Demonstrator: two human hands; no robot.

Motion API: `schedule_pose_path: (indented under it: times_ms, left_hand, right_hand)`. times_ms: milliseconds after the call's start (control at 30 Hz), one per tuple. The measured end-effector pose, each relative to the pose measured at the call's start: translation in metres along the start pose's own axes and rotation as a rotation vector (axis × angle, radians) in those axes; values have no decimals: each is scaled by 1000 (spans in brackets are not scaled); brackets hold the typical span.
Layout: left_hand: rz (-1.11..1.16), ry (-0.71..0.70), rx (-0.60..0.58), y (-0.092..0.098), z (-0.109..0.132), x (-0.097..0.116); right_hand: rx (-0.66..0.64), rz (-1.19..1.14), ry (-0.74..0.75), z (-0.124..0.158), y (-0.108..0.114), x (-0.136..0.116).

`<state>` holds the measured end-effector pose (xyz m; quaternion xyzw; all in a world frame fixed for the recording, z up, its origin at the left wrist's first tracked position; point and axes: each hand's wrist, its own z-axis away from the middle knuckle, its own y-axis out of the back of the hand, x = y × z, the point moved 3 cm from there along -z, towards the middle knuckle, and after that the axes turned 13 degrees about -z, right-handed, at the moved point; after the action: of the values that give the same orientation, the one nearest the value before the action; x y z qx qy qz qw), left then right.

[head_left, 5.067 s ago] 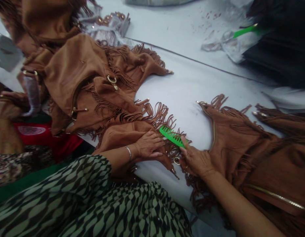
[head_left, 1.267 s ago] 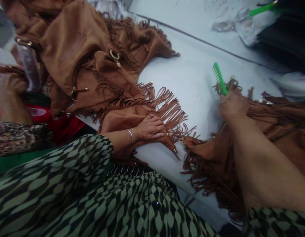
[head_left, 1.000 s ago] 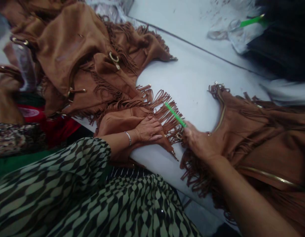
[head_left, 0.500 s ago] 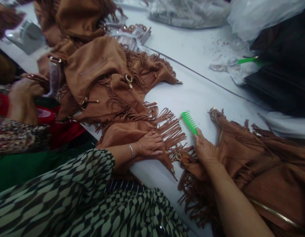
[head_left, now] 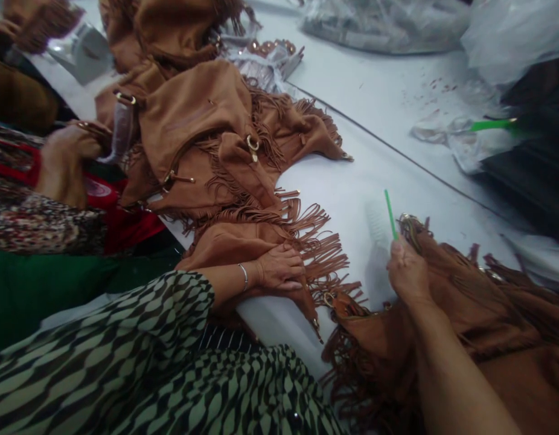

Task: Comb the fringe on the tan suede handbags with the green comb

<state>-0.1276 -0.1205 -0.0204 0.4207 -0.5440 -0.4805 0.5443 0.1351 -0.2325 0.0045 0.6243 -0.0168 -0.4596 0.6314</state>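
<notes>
My left hand (head_left: pixel 279 267) lies flat on a brown suede bag (head_left: pixel 229 243), fingers stretched out and pressing near its fringe. The fringe (head_left: pixel 327 251) fans out to the right over the white table, its strands mostly separated. My right hand (head_left: pixel 408 272) is closed round the end of a green comb (head_left: pixel 390 214). Seen edge-on, the comb is raised beside the fringe and its teeth are not visible. Under my right forearm sits another brown fringed bag (head_left: pixel 479 296), partly covered by the arm.
More brown bags (head_left: pixel 193 109) are heaped at the upper left. Close to them is a co-worker's hand (head_left: pixel 71 151). Clear plastic bags (head_left: pixel 379 24) lie at the back, and a second green comb (head_left: pixel 492 125) is beside dark material at right. A seam (head_left: pixel 397 148) crosses the white table (head_left: pixel 325 181).
My right hand has moved right with the comb, away from the fringe, and turned it edge-on. My left hand stays on the bag. The whole view has shifted slightly.
</notes>
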Motion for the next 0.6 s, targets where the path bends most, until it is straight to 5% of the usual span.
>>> schedule_pose_path:
  times_ms: [100,267,367,600]
  left_hand:
    - [11,-4,0,-1,0,0]
    - [12,-13,58,0,0,-1]
    - [28,-4,35,-1,0,-2]
    - [88,3,69,-5,1,-3]
  right_hand:
    - [-15,-76,70,28,-20,-28]
    - [-376,85,225,66,-83,-77]
    - [-379,233,123,48,-90,-81]
    - [-244,251,-76,-30,-66,-58]
